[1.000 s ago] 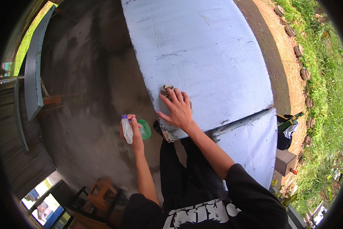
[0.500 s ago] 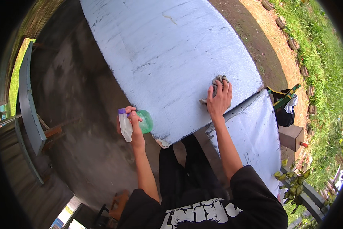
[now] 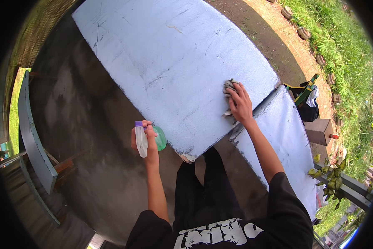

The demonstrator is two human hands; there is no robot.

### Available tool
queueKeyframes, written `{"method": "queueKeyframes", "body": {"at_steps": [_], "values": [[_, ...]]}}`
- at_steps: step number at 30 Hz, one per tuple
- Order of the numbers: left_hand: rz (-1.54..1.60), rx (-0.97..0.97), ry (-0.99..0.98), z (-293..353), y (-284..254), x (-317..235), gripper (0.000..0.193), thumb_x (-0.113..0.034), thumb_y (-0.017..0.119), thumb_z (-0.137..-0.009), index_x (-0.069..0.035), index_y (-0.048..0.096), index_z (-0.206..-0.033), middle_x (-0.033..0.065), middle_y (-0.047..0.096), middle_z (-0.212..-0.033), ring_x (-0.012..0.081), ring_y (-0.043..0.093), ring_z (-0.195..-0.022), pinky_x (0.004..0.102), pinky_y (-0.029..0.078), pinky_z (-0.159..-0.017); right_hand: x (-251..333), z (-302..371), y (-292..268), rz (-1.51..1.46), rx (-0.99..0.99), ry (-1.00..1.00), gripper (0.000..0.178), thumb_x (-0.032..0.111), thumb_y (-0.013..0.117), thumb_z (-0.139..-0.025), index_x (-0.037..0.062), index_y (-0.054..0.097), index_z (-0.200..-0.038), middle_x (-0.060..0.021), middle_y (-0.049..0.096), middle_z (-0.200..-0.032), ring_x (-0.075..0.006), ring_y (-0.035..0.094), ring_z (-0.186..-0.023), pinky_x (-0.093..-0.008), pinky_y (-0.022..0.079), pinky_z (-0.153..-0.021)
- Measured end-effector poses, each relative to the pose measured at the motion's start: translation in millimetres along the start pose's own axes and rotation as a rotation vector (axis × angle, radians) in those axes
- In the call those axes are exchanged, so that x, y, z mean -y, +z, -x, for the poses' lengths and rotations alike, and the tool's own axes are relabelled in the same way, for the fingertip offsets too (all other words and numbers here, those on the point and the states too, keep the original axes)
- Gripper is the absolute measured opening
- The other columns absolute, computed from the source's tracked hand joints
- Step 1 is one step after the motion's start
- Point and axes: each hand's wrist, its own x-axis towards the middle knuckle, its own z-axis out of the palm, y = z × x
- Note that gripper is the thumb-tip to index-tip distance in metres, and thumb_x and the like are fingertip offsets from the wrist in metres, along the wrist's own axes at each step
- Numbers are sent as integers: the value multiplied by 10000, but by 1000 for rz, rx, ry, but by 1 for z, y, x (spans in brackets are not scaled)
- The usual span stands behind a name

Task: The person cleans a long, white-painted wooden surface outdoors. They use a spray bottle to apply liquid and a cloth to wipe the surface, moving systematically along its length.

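My left hand (image 3: pixel 150 140) is wrapped round a spray bottle (image 3: pixel 160 138) with a green body, a purple collar and a pale trigger head. It is held off the near left edge of a scuffed light-blue table (image 3: pixel 165 58). On the tabletop, my right hand (image 3: pixel 241 103) presses a crumpled grey cloth (image 3: pixel 229 87) near the right edge; the fingers lie over it, and part of the cloth sticks out under the palm. Dark scratches and streaks mark the surface, and its near corner is chipped.
A second light-blue table (image 3: pixel 284 137) adjoins on the right, with a narrow gap between. Beyond it are a black bag (image 3: pixel 309 111) and a grey box (image 3: pixel 319 132) with a red knob. A grey bench (image 3: pixel 33 135) stands at the left. Leafy stems (image 3: pixel 332 180) hang at lower right.
My right hand has slid the cloth slightly left across the tabletop. The view has turned a little, so the tables appear rotated. My left hand still grips the bottle.
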Motion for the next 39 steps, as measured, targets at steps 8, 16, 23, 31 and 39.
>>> {"method": "queueKeyframes", "body": {"at_steps": [8, 16, 23, 31, 39], "values": [[64, 118, -26, -10, 34, 10, 85, -28, 598, -960, -2, 617, -1039, 95, 679, -1033, 91, 550, -671, 260, 479, -661, 56, -6, 26, -63, -130, 289, 709, 413, 719, -871, 105, 489, -1467, -279, 334, -1564, -505, 316, -1454, -594, 336, -1160], [-8, 165, 86, -38, 104, 29, 93, -62, 641, -950, -3, 655, -1021, 88, 724, -983, 113, 626, -773, 277, 517, -698, 63, 30, 19, -111, 186, -249, 577, 185, 756, -788, 177, 617, -1347, -96, 495, -1501, -331, 420, -1445, -458, 376, -1181], [-151, 166, 287, -70, 151, 54, 97, -69, 600, -974, 7, 641, -1019, 118, 699, -1041, 89, 567, -651, 280, 485, -657, -105, -60, -20, 48, -214, 268, 386, 138, 624, -887, 145, 681, -1268, -115, 555, -1448, -383, 464, -1399, -460, 419, -1125], [-289, -70, 337, -71, 176, 63, 210, -181, 621, -970, 10, 663, -1047, 62, 655, -816, 111, 574, -602, 277, 472, -584, -58, -63, -10, -7, -158, 233, 471, 116, 618, -861, 84, 622, -1330, -156, 535, -1424, -416, 449, -1385, -505, 418, -1103], [-123, -43, 292, -78, 177, 62, 213, -159, 610, -949, 24, 632, -1055, 110, 682, -934, 129, 573, -597, 292, 494, -593, -84, -6, -41, -42, 91, -18, 491, 95, 645, -838, 124, 619, -1328, -116, 543, -1413, -351, 471, -1360, -474, 410, -1113]]}}
